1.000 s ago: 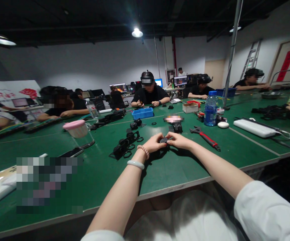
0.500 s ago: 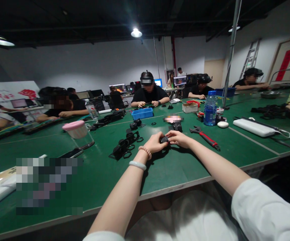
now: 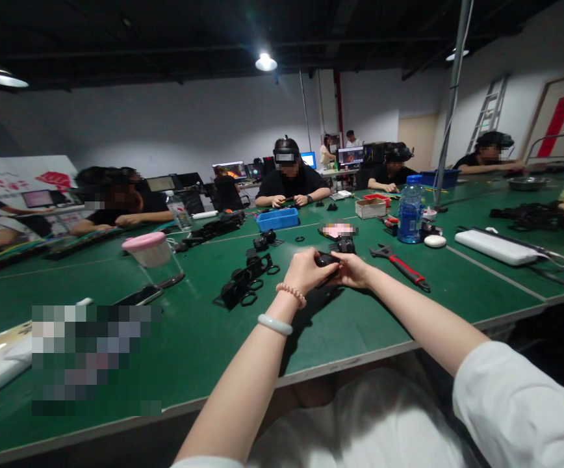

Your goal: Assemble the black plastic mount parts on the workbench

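Note:
Both my hands are closed around one small black part (image 3: 327, 260) above the green table (image 3: 360, 325). My left hand (image 3: 305, 268), with a beaded bracelet and a pale bangle at the wrist, grips it from the left with the thumb along its near side. From the right, my right hand (image 3: 354, 270) pinches its other end; some fingertips are hidden behind it. Several black plastic parts (image 3: 238, 286) and rings lie left of my hands. Another black part (image 3: 344, 244) sits just beyond my right hand, and a black clamp-like piece (image 3: 264, 240) is farther off.
An adjustable wrench (image 3: 401, 268) with red-and-black handle lies to the right, near a blue bottle (image 3: 410, 211) and a white power bank (image 3: 496, 247). A pink-lidded cup (image 3: 151, 250) stands left. A blue tray (image 3: 278, 220) is ahead; co-workers sit around the table.
My left hand has turned and shifted slightly right over the black part, which now shows a larger dark face. My right hand stays close, its fingers lower on the part.

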Demonstrator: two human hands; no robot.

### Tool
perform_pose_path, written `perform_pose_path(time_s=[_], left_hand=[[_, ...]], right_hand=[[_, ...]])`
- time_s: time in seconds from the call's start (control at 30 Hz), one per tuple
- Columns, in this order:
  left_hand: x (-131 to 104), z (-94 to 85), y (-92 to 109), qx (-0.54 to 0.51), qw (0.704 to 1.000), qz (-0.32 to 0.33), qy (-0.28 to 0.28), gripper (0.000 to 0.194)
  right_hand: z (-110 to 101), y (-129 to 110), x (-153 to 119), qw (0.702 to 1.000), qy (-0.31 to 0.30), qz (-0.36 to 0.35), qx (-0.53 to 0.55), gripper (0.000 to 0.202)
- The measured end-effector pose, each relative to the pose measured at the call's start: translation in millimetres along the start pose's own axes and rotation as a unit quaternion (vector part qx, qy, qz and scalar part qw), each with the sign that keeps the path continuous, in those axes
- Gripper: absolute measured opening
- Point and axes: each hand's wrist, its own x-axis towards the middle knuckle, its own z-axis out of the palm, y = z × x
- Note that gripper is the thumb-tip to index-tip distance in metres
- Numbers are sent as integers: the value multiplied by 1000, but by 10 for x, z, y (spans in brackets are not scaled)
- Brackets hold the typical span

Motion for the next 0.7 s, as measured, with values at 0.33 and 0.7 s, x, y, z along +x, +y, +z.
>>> perform_pose_path(time_s=[0.33,0.7], left_hand=[[32,-18,-10,-87,995,-26,34,43],[35,25,-8,-129,991,-11,24,35]], right_hand=[[-88,-46,14,999,-26,26,-16,36],[-72,-113,-34,998,-52,42,-3,37]])
